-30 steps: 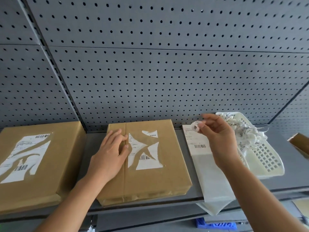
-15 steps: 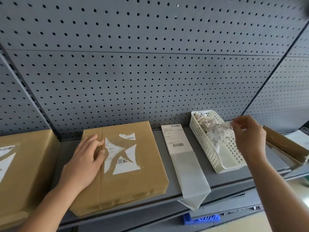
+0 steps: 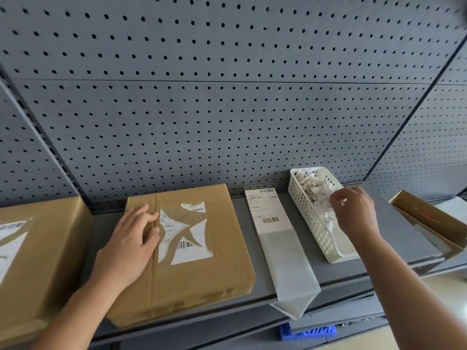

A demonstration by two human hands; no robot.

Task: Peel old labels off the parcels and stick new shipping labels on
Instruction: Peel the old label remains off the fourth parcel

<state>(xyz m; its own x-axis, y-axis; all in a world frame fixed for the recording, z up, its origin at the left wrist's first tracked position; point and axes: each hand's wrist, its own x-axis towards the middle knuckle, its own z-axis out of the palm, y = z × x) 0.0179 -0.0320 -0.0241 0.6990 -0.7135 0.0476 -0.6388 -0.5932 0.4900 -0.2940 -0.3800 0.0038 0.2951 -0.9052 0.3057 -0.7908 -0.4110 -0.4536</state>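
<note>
Lying flat on the shelf (image 3: 396,233), the centre parcel (image 3: 202,274) carries torn label remnants (image 3: 188,253). Left hand (image 3: 129,246) rests on its 9 o'clock side, fingers relaxed, grasping nothing. At 3 o'clock: new label strip (image 3: 269,213), then white basket (image 3: 316,228) of scraps (image 3: 313,188). Right hand (image 3: 353,213) hangs over the basket, fingers curled; grip contents cannot be determined.

A grey pegboard wall (image 3: 227,109) rises behind both hands. Under them runs a grey metal shelf (image 3: 237,218). A white slotted plastic basket (image 3: 310,218) sits directly beneath the right hand (image 3: 353,213), well apart from the left hand (image 3: 129,246). Just right of the right hand lies an open cardboard box (image 3: 429,218), tilted. A blue plastic item (image 3: 307,332) shows below the shelf, between the hands and nearer the right one.
</note>
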